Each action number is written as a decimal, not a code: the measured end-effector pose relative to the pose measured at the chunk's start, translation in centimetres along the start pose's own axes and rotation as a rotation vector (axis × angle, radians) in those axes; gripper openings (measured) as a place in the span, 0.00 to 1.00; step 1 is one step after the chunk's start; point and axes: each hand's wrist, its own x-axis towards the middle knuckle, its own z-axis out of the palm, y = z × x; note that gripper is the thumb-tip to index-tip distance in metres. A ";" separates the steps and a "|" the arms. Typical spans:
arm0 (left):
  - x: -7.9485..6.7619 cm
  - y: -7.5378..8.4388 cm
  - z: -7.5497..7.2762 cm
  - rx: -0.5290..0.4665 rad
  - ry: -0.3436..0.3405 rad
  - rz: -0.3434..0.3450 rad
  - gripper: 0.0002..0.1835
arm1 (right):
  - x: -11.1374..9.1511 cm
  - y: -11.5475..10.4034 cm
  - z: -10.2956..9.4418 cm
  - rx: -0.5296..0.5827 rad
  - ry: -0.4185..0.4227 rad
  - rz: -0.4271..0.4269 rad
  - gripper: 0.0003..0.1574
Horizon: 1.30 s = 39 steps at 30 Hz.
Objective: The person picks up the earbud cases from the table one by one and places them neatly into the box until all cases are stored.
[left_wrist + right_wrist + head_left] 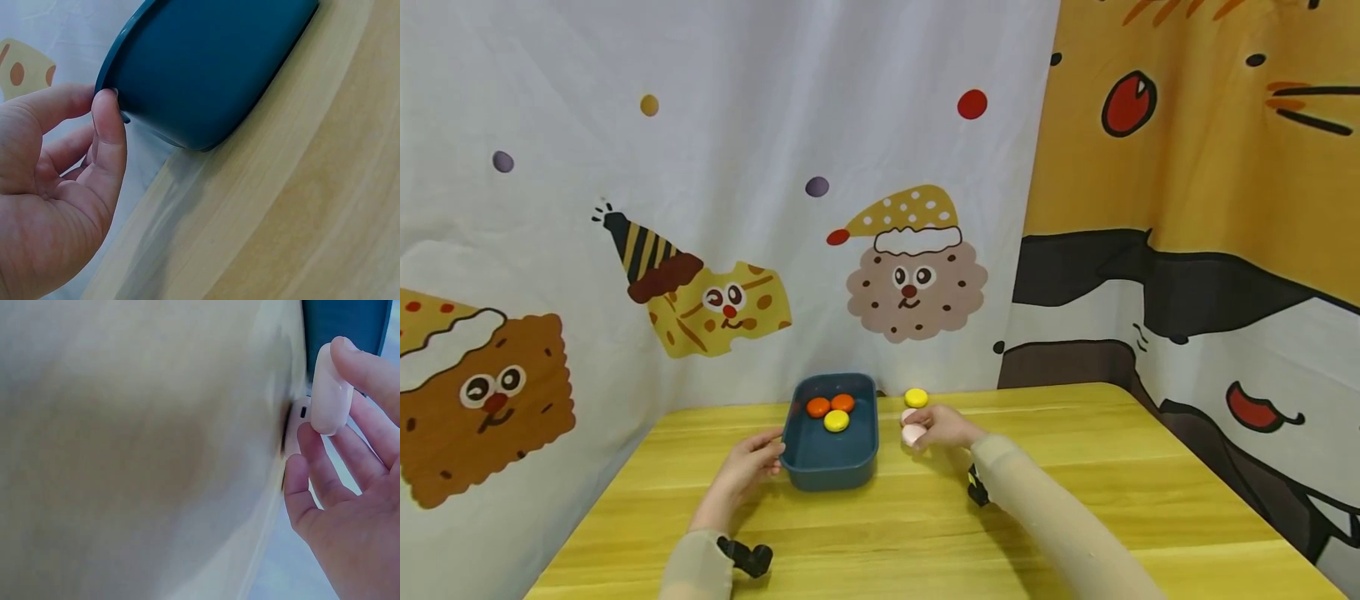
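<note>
A dark teal plastic bin (833, 479) stands on the table with two orange discs (818, 407) and one yellow disc (837, 421) inside. At its left side, my left hand (748, 467) pinches the rim between thumb and fingers, seen close up in the left wrist view. To the right of the bin, my right hand (951, 427) holds a pale pink rounded disc (330, 394) between thumb and fingers. Just behind it is a second pale pink disc (297, 425) with a small black slot, partly hidden by the fingers. Another yellow disc (916, 397) lies farther back.
The wooden table (880, 550) ends at a hanging white curtain (715, 125) printed with cartoon food faces. A yellow patterned curtain (1210, 167) hangs on the right. Black straps with small devices (745, 557) sit at both wrists.
</note>
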 end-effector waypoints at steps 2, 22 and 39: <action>0.0 0.0 0.0 -0.004 0.001 0.002 0.28 | 0.1 -0.1 -0.2 -0.013 0.007 0.002 0.32; -0.1 0.2 0.0 0.025 0.011 -0.002 0.28 | 0.5 -1.6 -2.6 -0.047 0.030 -0.067 0.30; 0.0 -0.2 0.1 0.009 0.023 -0.009 0.28 | 0.7 -2.7 -3.3 -0.007 0.035 -0.025 0.29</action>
